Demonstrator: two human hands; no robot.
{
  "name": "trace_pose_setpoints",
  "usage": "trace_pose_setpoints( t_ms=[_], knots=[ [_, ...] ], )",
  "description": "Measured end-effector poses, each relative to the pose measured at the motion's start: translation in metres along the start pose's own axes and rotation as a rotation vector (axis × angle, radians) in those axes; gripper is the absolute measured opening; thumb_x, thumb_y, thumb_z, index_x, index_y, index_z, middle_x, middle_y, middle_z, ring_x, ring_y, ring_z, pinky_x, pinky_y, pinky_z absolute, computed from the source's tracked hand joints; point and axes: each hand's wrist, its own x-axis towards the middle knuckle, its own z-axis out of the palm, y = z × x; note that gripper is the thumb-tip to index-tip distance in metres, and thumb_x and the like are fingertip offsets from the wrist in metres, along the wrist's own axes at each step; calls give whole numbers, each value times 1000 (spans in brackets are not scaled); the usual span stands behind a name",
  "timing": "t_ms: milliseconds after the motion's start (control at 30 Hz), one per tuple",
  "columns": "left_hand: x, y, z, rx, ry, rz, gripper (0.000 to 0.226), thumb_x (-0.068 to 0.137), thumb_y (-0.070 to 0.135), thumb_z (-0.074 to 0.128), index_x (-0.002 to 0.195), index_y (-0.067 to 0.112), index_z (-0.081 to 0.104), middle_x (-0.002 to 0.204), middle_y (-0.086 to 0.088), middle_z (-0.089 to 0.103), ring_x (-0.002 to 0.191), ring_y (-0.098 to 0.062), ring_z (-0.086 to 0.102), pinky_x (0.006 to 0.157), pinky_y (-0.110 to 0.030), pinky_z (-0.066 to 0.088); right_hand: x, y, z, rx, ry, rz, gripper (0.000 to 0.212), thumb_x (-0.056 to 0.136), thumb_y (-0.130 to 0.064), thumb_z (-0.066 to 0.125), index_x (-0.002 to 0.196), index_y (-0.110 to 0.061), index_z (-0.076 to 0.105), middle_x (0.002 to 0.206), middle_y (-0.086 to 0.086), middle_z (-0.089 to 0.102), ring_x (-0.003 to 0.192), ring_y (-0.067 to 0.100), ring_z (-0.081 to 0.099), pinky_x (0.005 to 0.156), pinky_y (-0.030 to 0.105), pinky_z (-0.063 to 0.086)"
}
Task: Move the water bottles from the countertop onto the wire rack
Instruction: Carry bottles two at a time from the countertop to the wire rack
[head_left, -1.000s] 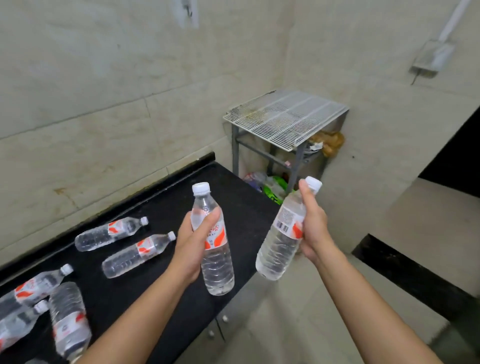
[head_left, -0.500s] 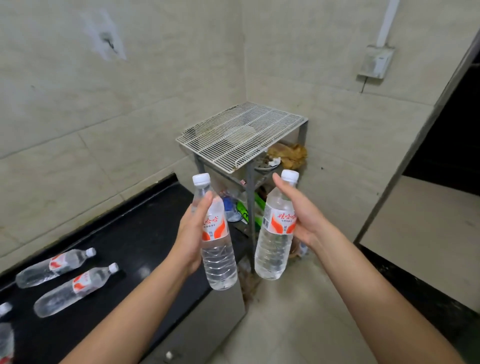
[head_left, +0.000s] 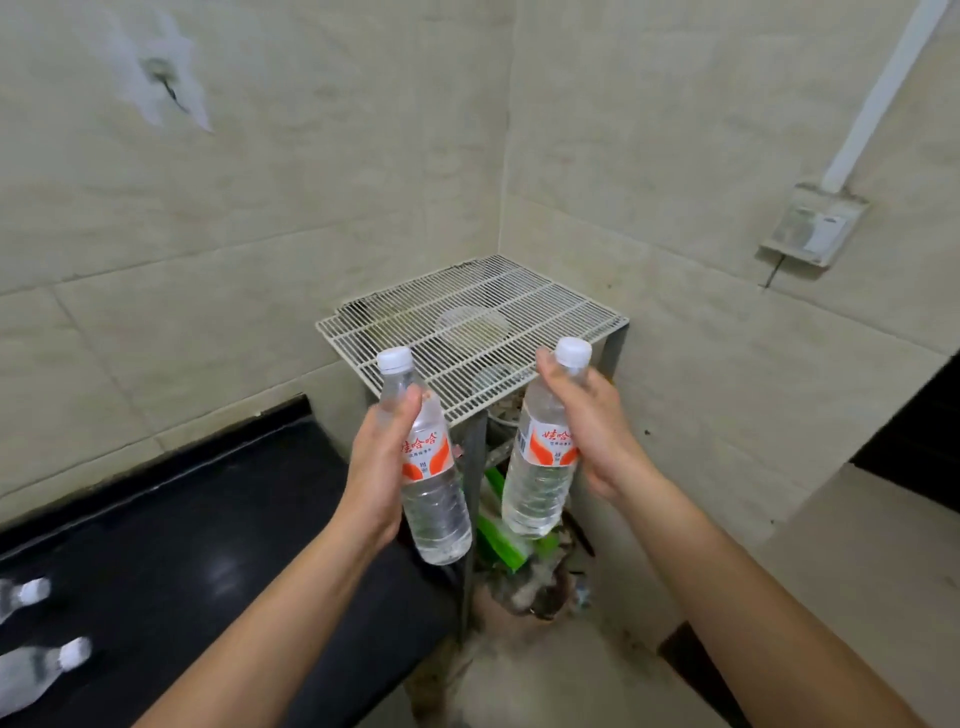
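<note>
Left hand (head_left: 376, 467) fingers around left bottle (head_left: 434, 499); right hand (head_left: 597, 426) around right bottle (head_left: 537, 483); seemingly water-filled.

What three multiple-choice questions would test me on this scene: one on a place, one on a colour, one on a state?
1. Where does the wire rack stand? A. in the corner of the tiled walls B. on a chair C. in a doorway
2. What colour are the caps of the left bottle and right bottle? A. red B. white C. blue
3. What are the left hand and right hand doing? A. both empty B. one holds a bottle C. each grips a bottle
Answers: A, the two walls meet behind it; B, both caps show white; C, each hand is curled round one.
</note>
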Motion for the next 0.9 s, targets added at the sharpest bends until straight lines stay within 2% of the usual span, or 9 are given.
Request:
trace_pose_setpoints(
  t_ms=[100,233,300,367,467,600,700,800,900],
  knots=[
    [57,4,17,15,53,87,67,68,70,79,107,17,64,95,-8,71,86,-25,69,79,-44,56,61,-21,1,-36,23,-98,31,88,-49,73,102,-22,68,99,2,78,94,22,75,84,37,60],
    [126,20,34,36,107,208,54,71,72,74,110,37,65,104,4,75,97,-18,74,77,-29,58,133,-47,6,-51,35,-222,34,85,-52,70,106,-24,66,100,-5,76,97,12,73,80,24,57],
    [155,28,41,71,102,250,47,76,70,71,112,41,64,109,4,75,101,-18,73,77,-27,58,166,-49,7,-83,34,-263,27,93,-47,67,110,-26,64,108,-1,74,102,14,71,84,27,57],
    [182,32,46,105,117,279,43,82,64,69,116,40,62,113,3,74,105,-19,73,81,-31,58,196,-45,7,-136,4,-278,19,97,-46,63,107,-30,62,108,-2,72,99,11,70,81,24,56],
    [220,29,51,141,160,295,49,86,56,67,127,32,57,116,2,72,108,-19,71,89,-39,56,241,-36,9,-203,-77,-278,13,98,-46,62,99,-33,61,92,-13,70,82,-2,68,66,11,51],
    [261,15,56,184,239,295,45,91,46,67,129,23,57,117,-1,72,110,-21,70,94,-44,55,303,-19,17,-284,-200,-325,15,99,-41,62,94,-27,58,85,-11,65,75,0,62,68,14,49],
    [288,9,64,238,300,296,41,92,45,66,128,25,59,115,4,73,107,-16,71,91,-39,57,353,-13,17,-312,-287,-341,25,96,-48,60,98,-24,57,87,-9,65,78,2,63,71,17,50],
    [322,13,77,290,383,302,45,89,44,65,129,25,59,116,5,73,106,-14,72,89,-36,57,404,-18,16,-294,-342,-319,33,86,-59,62,93,-27,56,83,-10,64,71,-5,60,65,15,45],
    [362,19,90,331,455,317,36,96,32,65,129,19,59,113,2,73,102,-13,72,84,-30,59,454,-24,19,-349,-408,-384,26,91,-49,67,84,-28,52,76,-11,58,62,-10,53,58,10,39]
  ],
)
